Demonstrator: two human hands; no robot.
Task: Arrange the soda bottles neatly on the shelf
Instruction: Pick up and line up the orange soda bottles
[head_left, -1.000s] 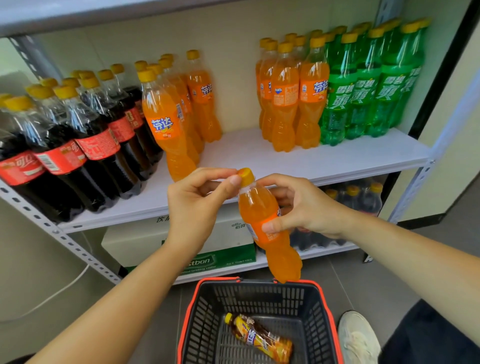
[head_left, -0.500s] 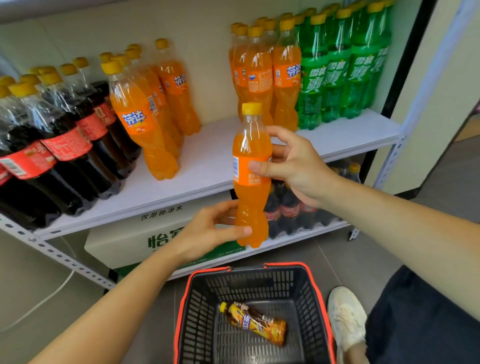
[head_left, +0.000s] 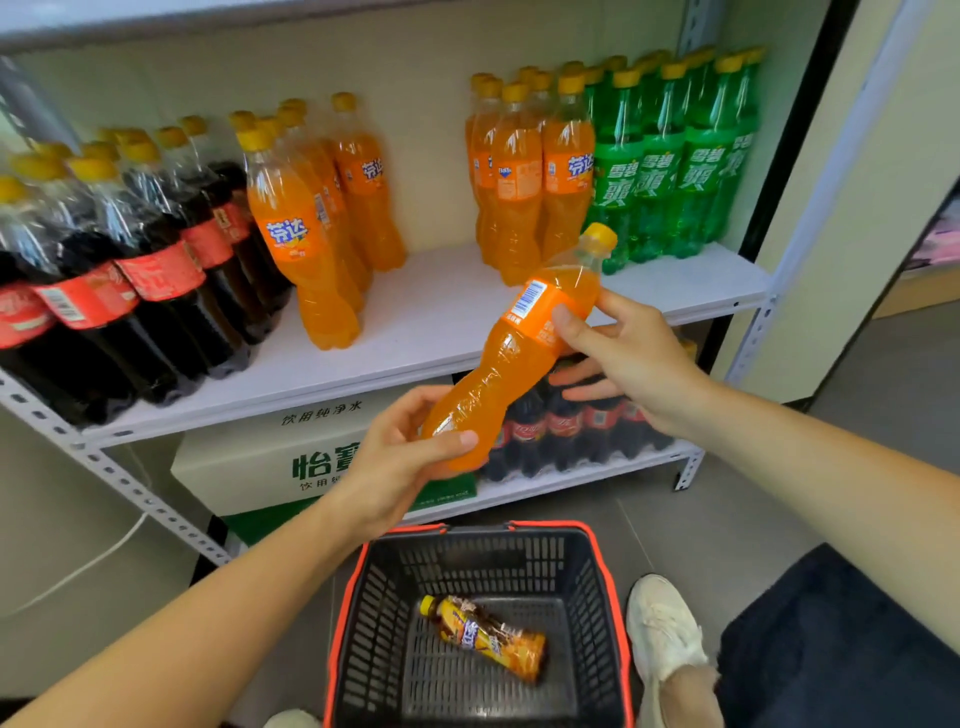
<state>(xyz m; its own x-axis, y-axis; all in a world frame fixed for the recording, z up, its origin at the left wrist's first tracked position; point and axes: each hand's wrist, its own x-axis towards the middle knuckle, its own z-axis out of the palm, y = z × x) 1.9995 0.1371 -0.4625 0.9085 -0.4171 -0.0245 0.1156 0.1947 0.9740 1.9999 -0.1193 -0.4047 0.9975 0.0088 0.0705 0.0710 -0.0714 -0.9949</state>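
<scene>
Left hand (head_left: 395, 457) grips the base of the clear plastic orange-soda bottle with the yellow cap (head_left: 514, 358). Right hand (head_left: 628, 358) holds it at the orange label, thumb on top.

Half a second ago the bottle was upright in the right hand alone, with the left fingertips only touching the base. Now it is tilted, cap up and to the right, and held in front of the front edge of the white shelf board (head_left: 441, 312), not yet on it.

We judge this a two-handed re-aim toward the bare middle of the board, between the left row of orange bottles (head_left: 306, 234) and the right orange cluster (head_left: 519, 171) beside the green bottles (head_left: 670, 166). Dark cola bottles (head_left: 130, 270) fill the left end.

Below, the black basket with a red rim (head_left: 358, 571) holds one tea bottle (head_left: 488, 636), lying flat.
</scene>
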